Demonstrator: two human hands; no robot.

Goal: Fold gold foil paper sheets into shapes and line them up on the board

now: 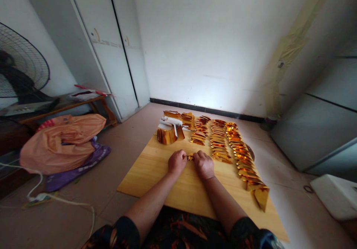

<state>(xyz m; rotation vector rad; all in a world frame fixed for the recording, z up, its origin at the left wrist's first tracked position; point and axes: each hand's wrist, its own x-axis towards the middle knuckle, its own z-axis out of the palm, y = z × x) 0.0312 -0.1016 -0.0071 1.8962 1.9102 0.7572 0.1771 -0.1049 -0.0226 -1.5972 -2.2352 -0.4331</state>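
Both hands meet over the middle of a wooden board. Between them is a small piece of shiny gold foil paper. My left hand is closed on its left end, and my right hand is closed on its right end. Fingers hide most of the piece. Beyond my left hand stand a curved stack of gold foil sheets and a white roll. Folded gold foil pieces lie in rows to the right: a short row, a middle row and a long outer row.
At the left, an orange plastic bag lies on a purple bag, near a white cable. A fan stands on a low wooden bench. A white box sits on the floor at right.
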